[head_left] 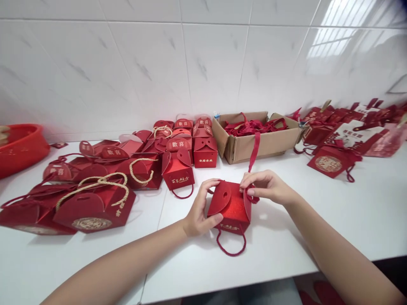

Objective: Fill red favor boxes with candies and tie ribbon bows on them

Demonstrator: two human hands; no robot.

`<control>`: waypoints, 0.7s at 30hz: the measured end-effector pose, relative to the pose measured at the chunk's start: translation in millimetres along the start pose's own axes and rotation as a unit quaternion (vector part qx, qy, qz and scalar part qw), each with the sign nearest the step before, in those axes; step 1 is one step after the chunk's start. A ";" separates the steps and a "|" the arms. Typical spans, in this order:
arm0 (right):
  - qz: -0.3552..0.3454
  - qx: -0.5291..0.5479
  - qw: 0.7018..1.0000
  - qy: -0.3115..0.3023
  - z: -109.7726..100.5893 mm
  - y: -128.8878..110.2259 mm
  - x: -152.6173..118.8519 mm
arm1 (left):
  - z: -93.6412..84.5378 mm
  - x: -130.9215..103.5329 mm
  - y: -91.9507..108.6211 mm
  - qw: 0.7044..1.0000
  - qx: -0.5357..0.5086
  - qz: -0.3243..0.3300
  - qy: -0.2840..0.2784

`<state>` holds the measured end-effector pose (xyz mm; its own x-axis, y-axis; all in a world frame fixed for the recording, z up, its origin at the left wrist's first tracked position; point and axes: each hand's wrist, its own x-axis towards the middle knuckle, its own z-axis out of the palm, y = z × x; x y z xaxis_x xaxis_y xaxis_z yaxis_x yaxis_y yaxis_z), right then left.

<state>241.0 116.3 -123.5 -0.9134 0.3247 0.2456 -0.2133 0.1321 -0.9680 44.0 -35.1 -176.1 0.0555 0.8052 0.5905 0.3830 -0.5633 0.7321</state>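
While my left hand (pixel 202 209) steadies the small red box (pixel 233 207), thumb along its near edge and fingers around its far left side, my right hand (pixel 269 187) pinches a dark red ribbon (pixel 253 153) between thumb and fingertips at the box's right flap. From my remote view the box sits on the bench (pixel 286 245), near its front edge. Its left flap is deep matte red, rounded, and pierced by an oval slot; between the flaps shows a brighter, glittery red face. Gold lettering marks the front, partly in shadow, and a twisted dark red cord (pixel 231 254) loops from it onto the bench. The ribbon rises from my right hand in front of an open cardboard box (pixel 263 148), where more red ribbons (pixel 244 128) lie heaped. To the left I see rows of finished-looking red boxes (pixel 178 169), some with gold cords (pixel 104 180); a red basin (pixel 25 148) stands at far left, and more red packages (pixel 332 159) sit at right.
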 end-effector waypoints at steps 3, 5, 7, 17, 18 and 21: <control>-0.045 0.006 0.999 0.000 -1.8 -0.2 0.8 | 0.8 -0.7 -2.4 1.000 -0.013 -0.006 0.006; -0.072 0.001 0.997 0.011 -1.8 -2.5 2.4 | 1.2 -1.0 -3.6 1.000 -0.017 -0.008 0.011; -0.063 -0.011 0.997 0.030 -0.6 -7.2 5.7 | 1.5 -1.0 -4.2 1.000 -0.021 -0.011 0.014; -0.047 -0.036 0.994 0.087 3.3 -72.5 38.4 | -0.2 -1.3 -4.5 0.999 0.000 0.002 0.040; -0.090 -0.043 0.989 0.106 4.1 -83.8 38.5 | -0.5 -1.5 -4.4 0.999 0.003 0.000 0.040; -0.249 -0.081 0.943 0.204 3.1 -115.8 23.8 | -1.3 -1.3 -3.1 0.999 0.005 -0.013 0.046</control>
<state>243.0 105.8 -5.8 -0.4977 0.5143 0.6984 -0.4947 0.4931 -0.7156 41.5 -34.6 -178.7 -0.0387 0.7992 0.5998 0.3933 -0.5396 0.7444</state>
